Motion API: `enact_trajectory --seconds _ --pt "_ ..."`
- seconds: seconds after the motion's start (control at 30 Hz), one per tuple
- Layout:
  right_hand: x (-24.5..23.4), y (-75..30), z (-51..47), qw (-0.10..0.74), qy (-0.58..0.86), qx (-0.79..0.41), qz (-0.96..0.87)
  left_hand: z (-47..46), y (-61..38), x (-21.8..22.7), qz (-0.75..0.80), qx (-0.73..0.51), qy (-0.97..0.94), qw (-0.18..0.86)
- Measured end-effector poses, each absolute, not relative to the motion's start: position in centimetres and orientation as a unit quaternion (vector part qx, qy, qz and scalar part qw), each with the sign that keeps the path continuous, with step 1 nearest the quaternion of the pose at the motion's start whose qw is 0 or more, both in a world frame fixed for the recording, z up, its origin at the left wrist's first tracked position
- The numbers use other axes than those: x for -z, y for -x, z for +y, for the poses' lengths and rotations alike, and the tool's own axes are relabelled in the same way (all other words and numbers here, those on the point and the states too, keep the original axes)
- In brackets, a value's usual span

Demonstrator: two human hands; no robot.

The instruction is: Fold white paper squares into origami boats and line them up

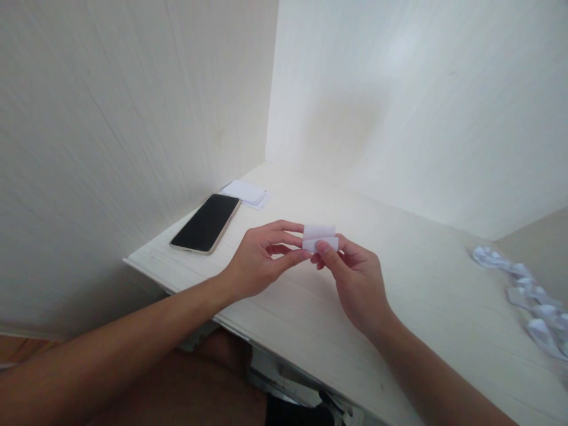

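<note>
A small white piece of paper (320, 232), folded over into two layers, is held between my hands above the white table. My left hand (268, 257) grips its left edge, fingers stretched behind it and thumb at the lower left corner. My right hand (355, 275) pinches the paper from the right, with the thumb pressed on its front layer. The other right fingers are partly hidden behind the paper.
On the white table (426, 296), a phone (206, 222) with a dark screen lies at the left. Behind it is a small stack of white paper (246, 192). Several folded white paper pieces (539, 302) lie along the right side. Pale walls (355, 89) enclose the back and left.
</note>
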State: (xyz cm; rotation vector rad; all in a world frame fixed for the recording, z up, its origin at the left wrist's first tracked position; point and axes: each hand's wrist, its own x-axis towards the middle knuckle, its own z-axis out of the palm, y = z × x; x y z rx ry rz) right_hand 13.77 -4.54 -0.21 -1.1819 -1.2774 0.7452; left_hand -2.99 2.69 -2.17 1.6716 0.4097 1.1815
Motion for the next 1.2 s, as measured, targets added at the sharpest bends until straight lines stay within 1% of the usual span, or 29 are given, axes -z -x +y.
enact_trajectory --seconds 0.17,0.33,0.47,0.63,0.8,1.0,1.2 --pt "0.13 -13.66 -4.68 0.585 0.499 -0.336 -0.544 2.68 3.01 2.26 0.155 -0.503 -0.671 0.522" --pt "0.53 -13.74 -4.53 0.581 0.512 -0.356 -0.522 2.51 3.01 2.18 0.196 -0.487 -0.666 0.53" --pt "0.5 -13.66 -4.67 0.568 0.524 -0.343 -0.534 2.36 2.99 2.37 0.186 -0.478 -0.64 0.572" --pt "0.21 -13.67 -4.9 0.552 0.531 -0.322 -0.557 2.32 3.08 2.28 0.171 -0.453 -0.636 0.6" --pt "0.23 -13.63 -4.9 0.562 0.52 -0.339 -0.547 2.54 3.02 2.12 0.176 -0.461 -0.617 0.613" --pt "0.56 -13.55 -4.64 0.606 0.485 -0.421 -0.469 2.54 3.04 1.96 0.18 -0.49 -0.644 0.559" --pt "0.64 -13.37 -4.45 0.636 0.442 -0.504 -0.381 2.56 3.2 1.67 0.173 -0.519 -0.733 0.405"
